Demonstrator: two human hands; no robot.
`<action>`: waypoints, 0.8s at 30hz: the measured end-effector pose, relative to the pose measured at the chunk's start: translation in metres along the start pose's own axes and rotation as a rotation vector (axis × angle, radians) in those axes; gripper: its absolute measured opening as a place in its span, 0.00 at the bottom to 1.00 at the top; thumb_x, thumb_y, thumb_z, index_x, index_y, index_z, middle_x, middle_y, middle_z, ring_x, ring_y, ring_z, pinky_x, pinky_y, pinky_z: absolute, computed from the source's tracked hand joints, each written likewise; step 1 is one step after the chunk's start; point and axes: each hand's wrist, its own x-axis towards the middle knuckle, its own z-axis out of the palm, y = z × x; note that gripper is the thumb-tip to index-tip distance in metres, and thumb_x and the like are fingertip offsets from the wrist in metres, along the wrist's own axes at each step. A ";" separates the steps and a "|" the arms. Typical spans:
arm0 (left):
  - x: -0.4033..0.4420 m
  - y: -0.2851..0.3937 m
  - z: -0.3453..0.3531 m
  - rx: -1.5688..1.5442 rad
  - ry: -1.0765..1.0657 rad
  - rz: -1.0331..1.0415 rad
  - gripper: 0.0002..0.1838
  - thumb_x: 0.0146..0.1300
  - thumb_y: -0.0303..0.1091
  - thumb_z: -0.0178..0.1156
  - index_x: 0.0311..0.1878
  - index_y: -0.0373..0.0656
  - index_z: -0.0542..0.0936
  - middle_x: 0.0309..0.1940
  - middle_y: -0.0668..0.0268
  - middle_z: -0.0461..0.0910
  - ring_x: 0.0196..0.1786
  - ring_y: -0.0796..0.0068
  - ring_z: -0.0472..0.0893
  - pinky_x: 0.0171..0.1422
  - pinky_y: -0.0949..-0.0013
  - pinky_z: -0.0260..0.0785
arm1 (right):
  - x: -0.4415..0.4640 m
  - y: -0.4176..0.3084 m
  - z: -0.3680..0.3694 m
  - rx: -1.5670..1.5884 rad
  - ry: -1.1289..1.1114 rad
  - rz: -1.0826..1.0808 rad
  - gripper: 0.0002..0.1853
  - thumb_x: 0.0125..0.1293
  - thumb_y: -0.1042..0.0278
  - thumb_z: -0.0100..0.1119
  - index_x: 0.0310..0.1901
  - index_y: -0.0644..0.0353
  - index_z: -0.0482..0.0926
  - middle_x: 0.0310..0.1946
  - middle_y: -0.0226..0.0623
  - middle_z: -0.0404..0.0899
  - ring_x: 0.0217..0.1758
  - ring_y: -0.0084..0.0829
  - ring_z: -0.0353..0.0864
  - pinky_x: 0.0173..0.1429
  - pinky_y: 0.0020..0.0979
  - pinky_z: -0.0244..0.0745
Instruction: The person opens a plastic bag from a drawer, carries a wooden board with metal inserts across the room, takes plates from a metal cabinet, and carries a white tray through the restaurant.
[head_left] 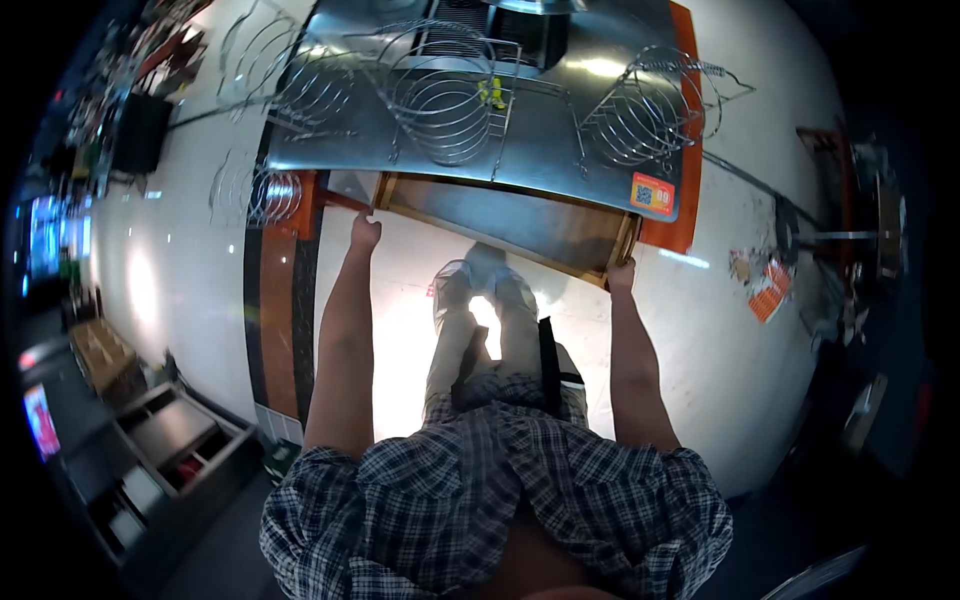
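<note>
A wooden-framed drawer (500,217) with a grey bottom juts out from under a steel-topped table (390,148). It sits askew, its right end nearer to me than its left. My left hand (368,230) is closed at the drawer's left front corner, close to the end of a red strip (345,201); the fingertips are hidden. At the right front corner, my right hand (622,274) is closed round the wooden edge. Both arms are stretched forward.
Several coiled wire racks (440,110) stand on the tabletop, with a small yellow item (492,94) among them. A red-orange label (653,194) with a code marks the right corner. To the left are a cardboard box (100,355) and a compartmented unit (175,435).
</note>
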 end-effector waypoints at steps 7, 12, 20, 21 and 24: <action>0.093 -0.035 0.035 -0.193 -0.244 -0.125 0.28 0.54 0.29 0.53 0.60 0.37 0.62 0.50 0.56 0.73 0.55 0.62 0.70 0.59 0.63 0.60 | -0.009 0.006 0.007 0.388 -0.064 -0.104 0.21 0.49 0.71 0.57 0.46 0.70 0.68 0.33 0.43 0.76 0.33 0.33 0.78 0.38 0.32 0.73; 0.088 -0.010 0.025 -0.242 -0.380 -0.172 0.28 0.49 0.30 0.56 0.57 0.37 0.68 0.49 0.53 0.74 0.56 0.59 0.71 0.59 0.63 0.62 | -0.023 -0.012 0.000 0.652 -0.170 0.099 0.15 0.52 0.72 0.52 0.42 0.64 0.68 0.30 0.34 0.71 0.31 0.27 0.72 0.36 0.27 0.70; 0.077 -0.041 0.027 0.314 -0.303 -0.255 0.30 0.48 0.43 0.53 0.56 0.39 0.69 0.54 0.44 0.67 0.55 0.47 0.70 0.60 0.57 0.64 | -0.025 -0.002 0.012 0.585 -0.094 0.113 0.13 0.51 0.68 0.51 0.38 0.65 0.71 0.29 0.36 0.71 0.32 0.29 0.71 0.37 0.30 0.69; 0.079 -0.073 0.038 0.303 -0.305 -0.300 0.30 0.48 0.43 0.53 0.56 0.39 0.69 0.54 0.44 0.67 0.55 0.47 0.70 0.60 0.57 0.64 | -0.031 -0.010 0.005 0.409 -0.113 0.127 0.14 0.51 0.67 0.50 0.38 0.66 0.72 0.31 0.40 0.73 0.34 0.30 0.73 0.39 0.31 0.69; 0.058 -0.101 0.029 0.289 -0.375 -0.398 0.30 0.47 0.42 0.54 0.54 0.37 0.69 0.53 0.44 0.67 0.54 0.51 0.72 0.58 0.59 0.66 | -0.036 0.000 0.010 0.092 -0.019 0.070 0.15 0.51 0.66 0.51 0.38 0.67 0.73 0.32 0.41 0.75 0.34 0.31 0.73 0.39 0.31 0.69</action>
